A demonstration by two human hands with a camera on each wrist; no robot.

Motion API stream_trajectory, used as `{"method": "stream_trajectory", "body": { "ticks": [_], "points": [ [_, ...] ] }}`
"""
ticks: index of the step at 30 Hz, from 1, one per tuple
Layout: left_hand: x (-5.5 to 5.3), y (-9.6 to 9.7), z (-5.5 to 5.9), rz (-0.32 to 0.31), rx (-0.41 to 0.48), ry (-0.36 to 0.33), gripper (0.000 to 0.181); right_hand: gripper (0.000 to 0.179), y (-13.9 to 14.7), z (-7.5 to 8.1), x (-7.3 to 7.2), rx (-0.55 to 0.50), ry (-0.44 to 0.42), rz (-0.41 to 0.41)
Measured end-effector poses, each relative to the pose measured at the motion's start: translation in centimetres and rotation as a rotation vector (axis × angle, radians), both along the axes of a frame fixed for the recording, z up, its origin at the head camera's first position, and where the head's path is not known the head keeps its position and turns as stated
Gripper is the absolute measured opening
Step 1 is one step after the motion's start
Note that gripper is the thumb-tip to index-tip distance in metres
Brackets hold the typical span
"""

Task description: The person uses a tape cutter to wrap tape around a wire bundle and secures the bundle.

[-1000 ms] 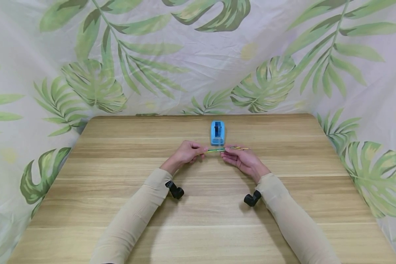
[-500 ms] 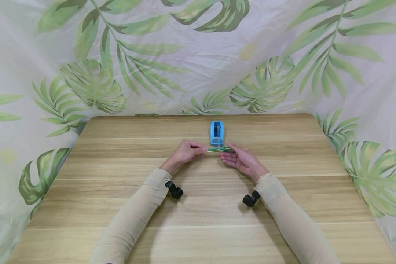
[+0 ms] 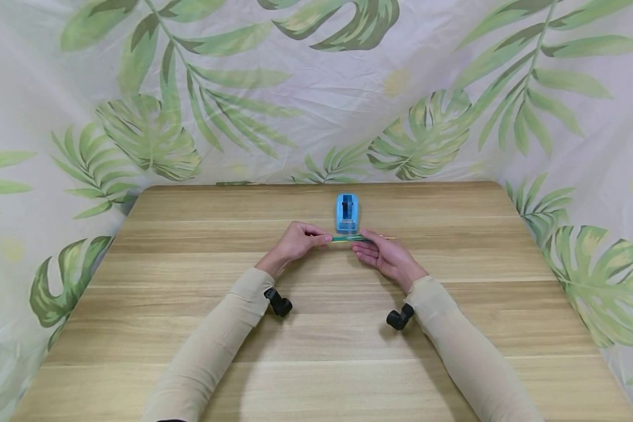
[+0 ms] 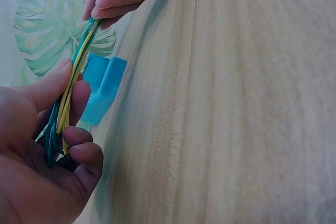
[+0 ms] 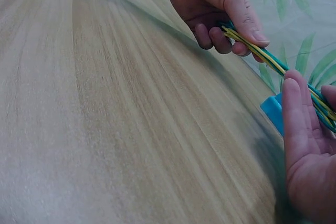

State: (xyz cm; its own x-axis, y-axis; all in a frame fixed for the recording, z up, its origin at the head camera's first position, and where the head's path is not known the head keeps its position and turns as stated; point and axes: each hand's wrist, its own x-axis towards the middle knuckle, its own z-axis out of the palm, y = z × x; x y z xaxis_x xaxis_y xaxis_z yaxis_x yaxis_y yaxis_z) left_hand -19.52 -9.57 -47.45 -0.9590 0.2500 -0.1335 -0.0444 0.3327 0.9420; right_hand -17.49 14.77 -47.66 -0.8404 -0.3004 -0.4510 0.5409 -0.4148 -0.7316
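Note:
A bundle of thin green and yellow wires [image 3: 343, 239] stretches between both hands just in front of a blue tape dispenser [image 3: 346, 212]. My left hand [image 3: 297, 241] pinches its left part between thumb and fingers; the looped ends rest against the curled fingers in the left wrist view [image 4: 60, 119]. On the other side, my right hand [image 3: 392, 258] holds the bundle between thumb and fingers, the fingers fairly straight in the right wrist view. A clear strip, apparently tape [image 3: 350, 230], runs from the dispenser's front toward the wires. How far it sticks to them cannot be told.
Both hands are over a wood-grain table [image 3: 327, 369]. A leaf-patterned cloth [image 3: 316, 88] hangs behind the table's far edge. Black wrist mounts [image 3: 278, 303] stick out from both sleeves.
The right hand's thumb and fingers have shifted on the bundle, the thumb lifting and then lowering somewhat. My left hand has stayed nearly in place, and the dispenser stands where it was.

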Motion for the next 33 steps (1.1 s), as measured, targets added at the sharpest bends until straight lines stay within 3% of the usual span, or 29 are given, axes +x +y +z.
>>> {"method": "stream_trajectory", "body": {
  "ticks": [6,12,20,28,33],
  "points": [
    [0.0,0.02,0.1,0.007,-0.029,0.013,0.017,0.013,0.09,0.23,-0.03,-0.014,0.013,0.004],
    [-0.18,0.01,-0.03,0.066,-0.013,-0.014,0.024,0.013,0.24,0.5,-0.07,-0.029,0.026,0.016],
    [-0.7,-0.23,-0.04,0.076,0.109,-0.125,0.034,0.016,0.49,0.42,-0.19,-0.022,0.03,0.028],
    [-0.87,-0.49,-0.19,0.097,0.334,-0.345,0.037,0.013,0.62,0.73,-0.22,-0.029,0.063,0.051],
    [-0.8,-0.51,-0.04,0.095,0.371,-0.385,0.034,0.014,0.65,0.64,-0.24,-0.039,0.078,0.065]
  ]
}}
